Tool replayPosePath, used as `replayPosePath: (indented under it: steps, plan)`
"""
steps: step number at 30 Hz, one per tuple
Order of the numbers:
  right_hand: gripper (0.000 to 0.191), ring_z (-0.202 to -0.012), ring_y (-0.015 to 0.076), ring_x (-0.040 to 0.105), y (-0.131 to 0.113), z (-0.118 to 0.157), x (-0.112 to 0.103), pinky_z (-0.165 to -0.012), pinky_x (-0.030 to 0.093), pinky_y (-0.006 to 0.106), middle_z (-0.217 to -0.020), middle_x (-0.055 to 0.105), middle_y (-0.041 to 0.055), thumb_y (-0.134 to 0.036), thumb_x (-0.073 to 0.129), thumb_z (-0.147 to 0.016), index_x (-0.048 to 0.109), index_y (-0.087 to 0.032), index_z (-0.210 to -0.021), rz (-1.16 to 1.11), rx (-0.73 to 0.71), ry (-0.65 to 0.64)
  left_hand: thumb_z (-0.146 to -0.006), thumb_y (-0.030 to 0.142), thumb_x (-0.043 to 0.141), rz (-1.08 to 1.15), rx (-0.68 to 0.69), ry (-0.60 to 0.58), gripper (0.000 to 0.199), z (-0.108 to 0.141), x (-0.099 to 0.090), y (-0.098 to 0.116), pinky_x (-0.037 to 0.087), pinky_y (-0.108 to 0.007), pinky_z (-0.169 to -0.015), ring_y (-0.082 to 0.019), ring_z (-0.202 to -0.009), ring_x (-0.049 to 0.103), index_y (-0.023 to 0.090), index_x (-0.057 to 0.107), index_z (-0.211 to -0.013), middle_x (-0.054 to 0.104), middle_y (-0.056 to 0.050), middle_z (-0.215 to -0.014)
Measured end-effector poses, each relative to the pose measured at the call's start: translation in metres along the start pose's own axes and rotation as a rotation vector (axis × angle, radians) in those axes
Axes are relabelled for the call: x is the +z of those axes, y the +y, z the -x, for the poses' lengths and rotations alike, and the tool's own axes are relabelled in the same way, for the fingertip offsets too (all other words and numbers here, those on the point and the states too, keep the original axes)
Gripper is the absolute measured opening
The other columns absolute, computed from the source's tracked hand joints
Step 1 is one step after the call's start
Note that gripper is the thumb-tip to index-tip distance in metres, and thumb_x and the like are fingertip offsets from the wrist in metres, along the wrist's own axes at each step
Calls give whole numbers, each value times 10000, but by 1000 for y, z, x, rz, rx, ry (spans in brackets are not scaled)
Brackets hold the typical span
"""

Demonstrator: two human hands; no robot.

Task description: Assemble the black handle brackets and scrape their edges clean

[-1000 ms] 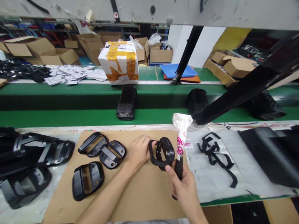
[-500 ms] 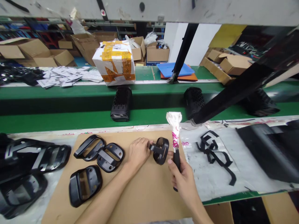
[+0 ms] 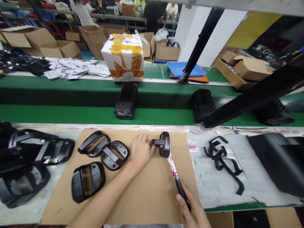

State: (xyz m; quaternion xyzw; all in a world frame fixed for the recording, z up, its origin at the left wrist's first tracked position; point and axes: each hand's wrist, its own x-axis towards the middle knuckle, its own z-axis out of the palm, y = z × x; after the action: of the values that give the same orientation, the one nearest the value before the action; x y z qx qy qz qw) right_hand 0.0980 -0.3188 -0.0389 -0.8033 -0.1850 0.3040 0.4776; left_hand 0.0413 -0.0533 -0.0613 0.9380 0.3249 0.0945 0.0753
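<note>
Left hand holds a black plastic bracket on the cardboard sheet, right hand closed round a wrapped black handle, taped carton standing beyond the sheet!

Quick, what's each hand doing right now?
Left hand: closed, holding the black moulded plastic part by its stem.
Right hand: closed, holding a black handle wrapped in white printed plastic.
</note>
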Motion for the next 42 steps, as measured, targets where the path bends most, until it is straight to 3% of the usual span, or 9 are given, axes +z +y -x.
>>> replayPosePath:
  steps: [5,12,16,19,24,26,33,39,42]
  plan:
    - [598,-1271,307,616,6,-8,1,-878,616,311,-1374,657,99,-644,657,-899,698,-257,-1352,-40,68,-122,-935,298,601,12,-36,25,182,2,4,-1,427,-440,-811,-312,-986,532,170,726,-902,602,-128,-983]
    - [650,-764,242,739,2,-8,4,-547,601,256,-1033,763,106,-651,777,-801,736,-231,-1295,-228,180,-82,-942,265,593,45,-33,24,185,3,6,1,407,-450,-840,-298,-980,529,156,737,-900,625,-118,-955]
    - [671,-692,222,722,7,7,8,-409,507,206,-948,753,97,-657,779,-800,715,-235,-1318,-327,270,103,-940,269,604,55,-35,28,184,4,5,2,399,-455,-832,-299,-979,528,150,740,-902,629,-115,-952]
    - [642,-743,242,732,10,13,13,-487,566,238,-943,751,99,-669,768,-806,729,-234,-1278,-342,225,267,-938,278,613,56,-44,28,183,3,5,3,391,-455,-833,-300,-976,525,154,739,-889,630,-113,-951]
    - [719,-414,135,529,2,6,22,-328,392,207,-636,633,18,-729,733,-796,721,-207,-1291,-239,299,-5,-945,275,605,59,-60,21,183,4,5,2,376,-441,-843,-293,-985,523,156,734,-892,628,-110,-965]
    - [787,-364,92,431,-3,4,23,-311,319,182,-595,584,-16,-730,757,-769,685,-200,-1346,-257,372,-34,-936,280,620,65,-63,23,174,4,5,2,374,-437,-848,-288,-987,523,156,735,-893,627,-103,-961]
    - [826,-617,161,625,3,20,29,-431,449,189,-812,675,48,-705,817,-723,659,-213,-1369,-406,340,294,-941,309,628,68,-72,28,197,5,6,3,374,-442,-851,-290,-1003,522,151,742,-910,634,-103,-969]
    - [768,-476,127,515,3,3,19,-348,340,171,-609,601,1,-667,836,-714,718,-194,-1307,-288,424,39,-938,306,625,78,-59,43,207,6,6,2,372,-445,-859,-289,-996,525,141,743,-901,633,-106,-954]
    - [755,-583,164,611,4,1,9,-420,460,201,-750,687,48,-652,875,-664,756,-174,-1237,-294,342,130,-935,303,627,71,-62,54,205,5,7,2,372,-444,-855,-288,-991,526,140,741,-888,632,-108,-953]
